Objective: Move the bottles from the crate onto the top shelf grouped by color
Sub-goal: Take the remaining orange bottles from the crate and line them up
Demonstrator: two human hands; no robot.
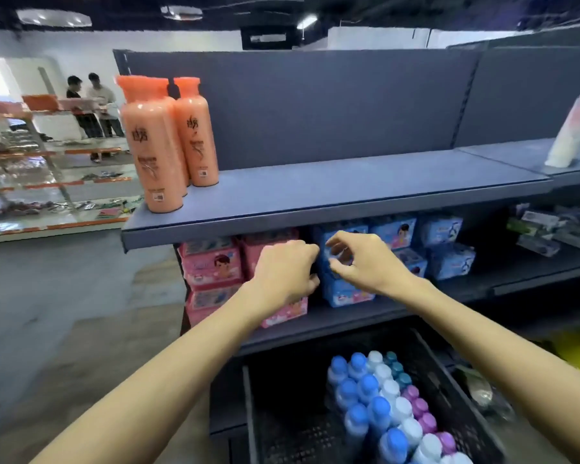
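Orange bottles (154,145) stand upright at the left end of the grey top shelf (349,192), at least three, one mostly hidden behind the others. Below me a black crate (282,396) holds several bottles in rows by cap colour: blue-capped bottles (365,403), white-capped bottles (399,406), purple-capped bottles (422,416) and teal-capped bottles (397,368). My left hand (285,272) and my right hand (365,262) hover side by side in front of the second shelf, above the crate. The fingers of both are loosely curled and hold nothing.
Pink packs (211,266) and blue packs (442,246) fill the second shelf behind my hands. A white pouch (570,128) leans on the neighbouring top shelf at right. Two people (94,105) stand far off at left beside a display rack (47,182).
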